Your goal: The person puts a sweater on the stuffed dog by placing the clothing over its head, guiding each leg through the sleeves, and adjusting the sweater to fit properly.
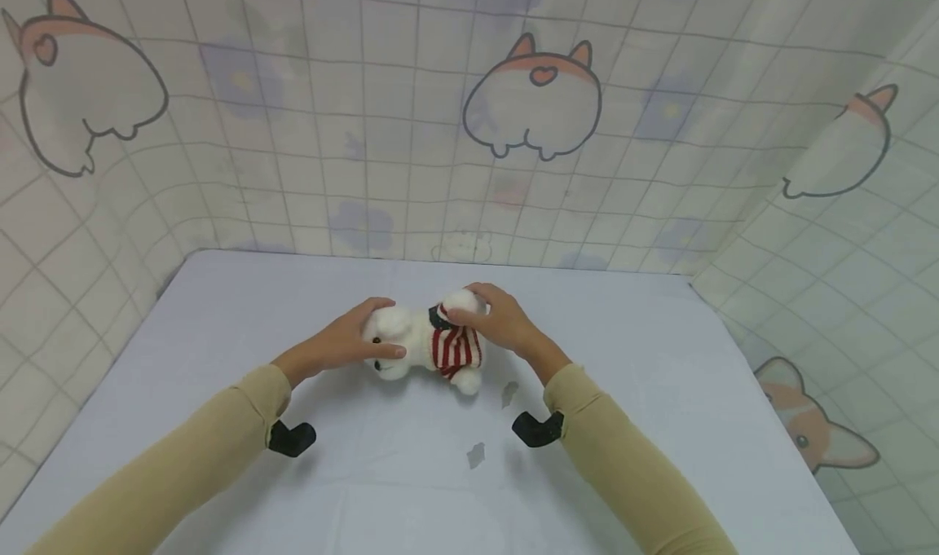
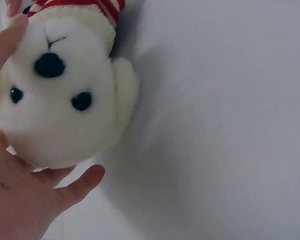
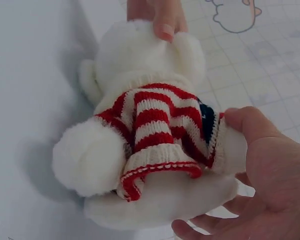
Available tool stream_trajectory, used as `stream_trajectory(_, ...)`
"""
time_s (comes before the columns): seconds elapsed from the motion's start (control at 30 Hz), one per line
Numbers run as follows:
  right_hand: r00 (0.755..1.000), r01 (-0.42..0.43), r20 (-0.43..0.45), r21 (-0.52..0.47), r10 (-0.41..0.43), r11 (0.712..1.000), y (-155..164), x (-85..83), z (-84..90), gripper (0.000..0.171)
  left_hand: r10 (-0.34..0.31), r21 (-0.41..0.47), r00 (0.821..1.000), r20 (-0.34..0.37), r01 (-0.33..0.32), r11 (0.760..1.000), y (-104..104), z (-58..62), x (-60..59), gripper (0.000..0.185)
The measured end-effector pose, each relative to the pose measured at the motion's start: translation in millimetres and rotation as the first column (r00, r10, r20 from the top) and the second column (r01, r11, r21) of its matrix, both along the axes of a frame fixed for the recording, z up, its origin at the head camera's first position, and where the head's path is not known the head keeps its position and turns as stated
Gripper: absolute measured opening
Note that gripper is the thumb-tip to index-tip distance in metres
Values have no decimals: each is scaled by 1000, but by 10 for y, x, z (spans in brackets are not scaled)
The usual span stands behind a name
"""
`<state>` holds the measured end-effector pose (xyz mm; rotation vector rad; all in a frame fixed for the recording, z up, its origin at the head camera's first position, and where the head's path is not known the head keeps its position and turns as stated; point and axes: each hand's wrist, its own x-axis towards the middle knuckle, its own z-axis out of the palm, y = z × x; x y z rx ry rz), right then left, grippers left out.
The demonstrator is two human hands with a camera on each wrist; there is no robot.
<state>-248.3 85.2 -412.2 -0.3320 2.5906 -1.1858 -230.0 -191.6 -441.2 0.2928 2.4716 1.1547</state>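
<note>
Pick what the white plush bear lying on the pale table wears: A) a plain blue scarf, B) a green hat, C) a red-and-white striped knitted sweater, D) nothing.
C: the white plush bear, held by the left hand and right hand, wears a red-and-white striped knitted sweater.

A pale table (image 1: 660, 392) carries two small grey marks (image 1: 475, 455) near its front middle; behind and beside it hangs a checked curtain (image 1: 352, 131) printed with cartoon corgis (image 1: 533, 99) and faint blue flowers (image 1: 359, 227).

Tan long sleeves (image 1: 183, 457), a black camera mount (image 1: 291, 438) under each wrist.
</note>
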Motion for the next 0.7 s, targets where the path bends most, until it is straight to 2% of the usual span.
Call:
stream_trajectory(0.13, 1000, 10, -22, -1, -10, 1000, -1, -3, -27, 61, 38, 59, 998, 47, -41, 997, 9, -69, -9, 90)
stream_trajectory(0.3, 999, 6, -48, -16, -7, 1000, 30, 8, -40, 57, 88, 75, 995, 43, -91, 993, 61, -81, -30, 77)
stream_trajectory(0.47, 1000, -16, -21, -39, 16, 999, 141, -3, -66, 56, 89, 43, 995, -39, -87, 995, 124, -11, -52, 67)
stream_trajectory(0.57, 999, -40, -14, -75, 39, 996, 238, -9, -75, 50, 61, 10, 992, -111, -60, 998, 146, 58, -64, 64)
stream_trajectory(0.7, 999, -52, -9, -129, 51, 990, 348, -8, -77, 47, 11, -6, 978, -209, -13, 1000, 188, 187, -82, 63)
